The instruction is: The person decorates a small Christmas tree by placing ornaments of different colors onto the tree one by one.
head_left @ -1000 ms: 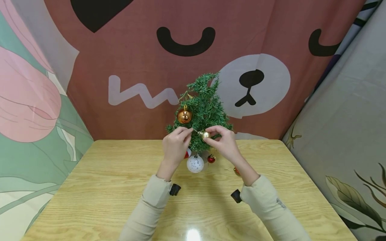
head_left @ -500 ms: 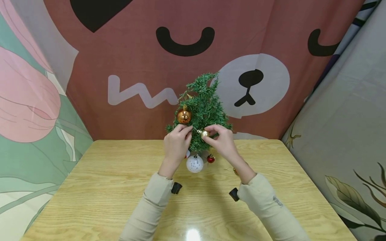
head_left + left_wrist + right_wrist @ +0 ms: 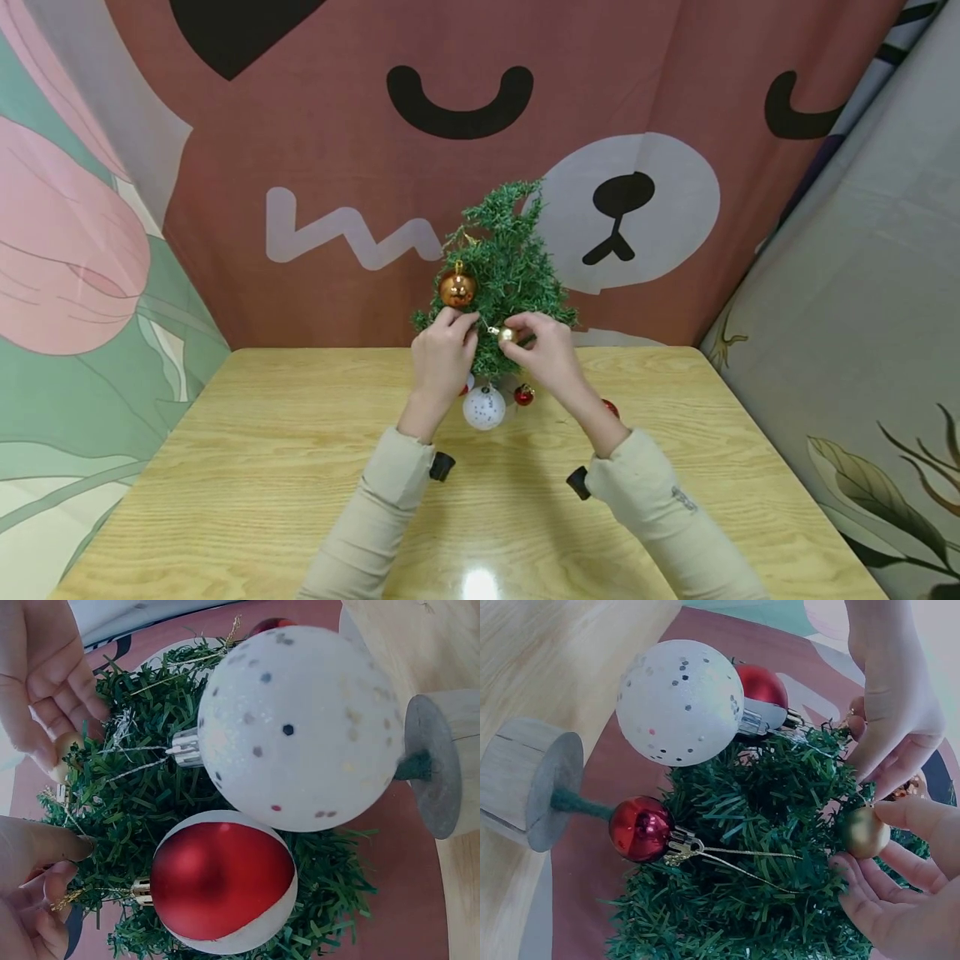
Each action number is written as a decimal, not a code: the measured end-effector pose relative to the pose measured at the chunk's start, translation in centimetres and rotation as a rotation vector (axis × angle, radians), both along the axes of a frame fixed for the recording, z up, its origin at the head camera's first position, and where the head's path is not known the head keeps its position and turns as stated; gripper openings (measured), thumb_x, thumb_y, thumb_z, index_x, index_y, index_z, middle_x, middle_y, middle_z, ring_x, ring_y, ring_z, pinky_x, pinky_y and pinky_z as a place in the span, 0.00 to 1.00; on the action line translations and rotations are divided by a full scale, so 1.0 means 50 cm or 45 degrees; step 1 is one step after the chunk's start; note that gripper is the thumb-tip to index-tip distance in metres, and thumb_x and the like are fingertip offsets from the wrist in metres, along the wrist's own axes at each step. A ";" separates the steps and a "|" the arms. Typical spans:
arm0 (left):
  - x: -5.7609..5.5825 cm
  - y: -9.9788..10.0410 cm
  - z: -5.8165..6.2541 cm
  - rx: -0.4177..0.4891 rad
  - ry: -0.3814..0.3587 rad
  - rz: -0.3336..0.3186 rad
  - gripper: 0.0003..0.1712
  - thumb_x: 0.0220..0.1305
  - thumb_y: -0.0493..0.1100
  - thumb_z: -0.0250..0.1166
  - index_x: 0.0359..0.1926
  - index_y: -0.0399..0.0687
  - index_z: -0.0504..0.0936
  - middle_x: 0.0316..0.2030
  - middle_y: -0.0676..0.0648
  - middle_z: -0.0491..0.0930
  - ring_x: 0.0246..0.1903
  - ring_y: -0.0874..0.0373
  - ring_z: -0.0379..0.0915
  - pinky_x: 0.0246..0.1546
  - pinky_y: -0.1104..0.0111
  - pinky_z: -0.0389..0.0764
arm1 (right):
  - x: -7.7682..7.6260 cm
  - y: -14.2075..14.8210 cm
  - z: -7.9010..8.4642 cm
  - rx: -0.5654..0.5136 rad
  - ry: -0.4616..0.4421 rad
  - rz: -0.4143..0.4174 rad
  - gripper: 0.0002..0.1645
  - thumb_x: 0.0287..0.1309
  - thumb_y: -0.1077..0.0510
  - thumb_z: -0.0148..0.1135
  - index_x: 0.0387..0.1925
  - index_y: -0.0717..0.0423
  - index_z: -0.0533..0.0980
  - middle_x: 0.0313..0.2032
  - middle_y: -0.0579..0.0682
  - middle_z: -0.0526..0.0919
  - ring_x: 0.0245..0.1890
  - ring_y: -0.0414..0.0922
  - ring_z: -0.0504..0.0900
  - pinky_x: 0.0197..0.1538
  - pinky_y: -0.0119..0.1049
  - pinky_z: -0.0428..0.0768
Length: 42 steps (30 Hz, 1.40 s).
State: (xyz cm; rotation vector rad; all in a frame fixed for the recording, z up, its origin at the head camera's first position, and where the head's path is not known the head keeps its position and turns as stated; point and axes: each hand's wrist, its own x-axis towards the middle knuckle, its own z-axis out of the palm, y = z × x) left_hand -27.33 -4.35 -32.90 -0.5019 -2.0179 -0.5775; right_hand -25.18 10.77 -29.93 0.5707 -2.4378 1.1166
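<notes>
A small green Christmas tree [image 3: 517,258] stands ahead of me. My right hand [image 3: 551,350] holds a small gold bauble [image 3: 507,335] between thumb and fingers, in front of the branches. My left hand [image 3: 442,354] pinches the bauble's thin cord just left of it. Above the left hand hangs a copper-coloured bauble [image 3: 457,289]. Lower down hang a white speckled bauble [image 3: 300,727], a red-and-white bauble [image 3: 225,877] and a small red bauble [image 3: 641,829]. The cord's far end is hidden by fingers and branches.
The tree's round wooden base [image 3: 529,784] rests on the wooden table [image 3: 262,467]. Another red bauble [image 3: 611,407] lies on the table, partly hidden behind the right forearm. A curtain with a printed bear face [image 3: 337,150] hangs behind the table.
Both hands stay at the same spot with the gold bauble. The right forearm has shifted slightly left, showing the red bauble on its outer side. The left forearm has drifted slightly right.
</notes>
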 end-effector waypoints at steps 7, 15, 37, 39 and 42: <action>0.001 0.001 -0.002 -0.015 0.012 0.047 0.06 0.50 0.32 0.64 0.32 0.41 0.84 0.26 0.45 0.77 0.12 0.58 0.68 0.09 0.69 0.67 | 0.000 0.000 -0.006 0.068 -0.078 0.015 0.13 0.49 0.64 0.62 0.39 0.64 0.78 0.33 0.55 0.78 0.30 0.46 0.78 0.32 0.34 0.78; 0.003 0.001 -0.002 -0.029 0.013 0.050 0.06 0.50 0.31 0.64 0.32 0.40 0.84 0.25 0.45 0.77 0.13 0.57 0.68 0.09 0.70 0.67 | 0.001 0.002 -0.013 0.121 -0.078 0.010 0.12 0.49 0.64 0.62 0.39 0.64 0.78 0.33 0.54 0.78 0.31 0.47 0.78 0.33 0.36 0.78; 0.017 0.000 0.002 -0.042 0.017 0.035 0.05 0.50 0.34 0.66 0.31 0.39 0.84 0.25 0.45 0.77 0.13 0.59 0.69 0.09 0.72 0.66 | 0.011 0.010 -0.019 0.317 -0.051 0.004 0.11 0.48 0.63 0.64 0.36 0.63 0.78 0.30 0.51 0.78 0.33 0.47 0.75 0.35 0.38 0.76; 0.018 0.000 0.002 -0.042 0.014 0.032 0.06 0.50 0.34 0.67 0.32 0.39 0.84 0.25 0.45 0.77 0.13 0.59 0.69 0.08 0.72 0.65 | 0.012 0.010 -0.019 0.323 -0.061 0.006 0.12 0.48 0.63 0.64 0.37 0.63 0.78 0.31 0.52 0.79 0.35 0.49 0.75 0.37 0.39 0.76; 0.020 -0.001 0.003 -0.041 0.011 0.030 0.06 0.50 0.35 0.67 0.32 0.39 0.84 0.25 0.45 0.78 0.13 0.59 0.69 0.08 0.72 0.65 | 0.013 0.010 -0.019 0.330 -0.050 0.009 0.12 0.48 0.62 0.65 0.37 0.63 0.78 0.32 0.52 0.79 0.36 0.49 0.75 0.38 0.40 0.76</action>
